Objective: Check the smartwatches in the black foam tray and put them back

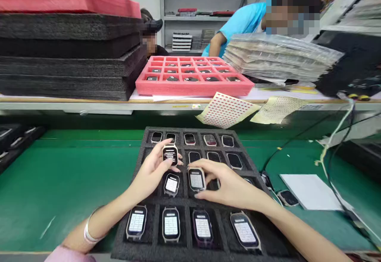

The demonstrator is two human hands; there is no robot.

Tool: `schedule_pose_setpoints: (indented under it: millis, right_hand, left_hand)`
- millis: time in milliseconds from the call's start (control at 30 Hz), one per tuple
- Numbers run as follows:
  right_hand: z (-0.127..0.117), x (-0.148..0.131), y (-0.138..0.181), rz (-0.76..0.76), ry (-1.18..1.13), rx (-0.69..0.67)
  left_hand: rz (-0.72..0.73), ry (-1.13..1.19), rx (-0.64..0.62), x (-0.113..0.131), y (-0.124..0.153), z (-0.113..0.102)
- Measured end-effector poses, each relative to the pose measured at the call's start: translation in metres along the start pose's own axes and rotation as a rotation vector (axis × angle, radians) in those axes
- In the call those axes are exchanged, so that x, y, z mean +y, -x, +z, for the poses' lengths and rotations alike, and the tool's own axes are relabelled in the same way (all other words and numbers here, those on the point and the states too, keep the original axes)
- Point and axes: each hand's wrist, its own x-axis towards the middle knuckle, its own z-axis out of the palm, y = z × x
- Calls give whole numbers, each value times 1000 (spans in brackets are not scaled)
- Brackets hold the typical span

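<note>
My left hand [157,163] holds a smartwatch case [170,155] without straps, its dark screen showing lines of white text, with the thumb on the screen's lower edge. My right hand [222,180] has its thumb and fingers around another smartwatch [196,179], whose screen shows a white grid, at a compartment of the black foam tray [182,203]. In the tray's front row, several smartwatches [171,224] show the same white grid. The watches farther back, such as one smartwatch [189,139], have dark screens. My right hand partly hides a watch behind it.
A pink foam tray [195,89] with watches stands on the shelf above, beside stacked black foam [65,67] and piled clear plastic trays [276,56]. Sticker sheets [228,110] hang from the shelf edge. Cables [326,163] and a white board [311,192] lie right. Two people are behind.
</note>
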Motion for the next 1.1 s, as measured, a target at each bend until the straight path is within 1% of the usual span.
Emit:
schedule_pose_setpoints:
  millis: [133,233,300,400,500,633,733,833,900,933,967,1033,1100]
  right_hand:
    - [-1,7,4,-80,198,75]
    - [-7,16,-3,-104,290,138]
    - [-12,23,-12,-87,387,183]
    - [-12,33,-27,-42,489,197]
    - [-4,37,-37,-6,488,220]
    - [10,34,-42,94,464,317]
    - [15,33,-42,137,382,357]
    - [14,32,-42,128,267,350]
    - [10,30,-41,103,204,336]
    - [7,29,-40,87,176,330]
    - [4,27,-39,67,158,324]
    - [-4,24,-37,25,54,312]
    - [-11,20,-37,17,-204,279]
  left_hand:
    - [-11,-5,-21,4,0,2]
    - [-17,-15,-27,4,0,3]
    - [-17,-20,-29,3,-1,3]
    - [-20,-20,-35,3,-1,2]
    - [-29,-18,-32,4,-1,1]
    - [-23,-32,-17,8,0,1]
    - [-26,-44,-16,9,-1,3]
    - [-12,-78,-34,8,0,-2]
    - [10,-172,-43,4,1,-13]
    - [28,-266,-37,2,2,-21]
    - [55,-395,-15,-1,3,-30]
    - [136,-754,48,-6,4,-49]
    - [186,-1049,41,-8,4,-65]
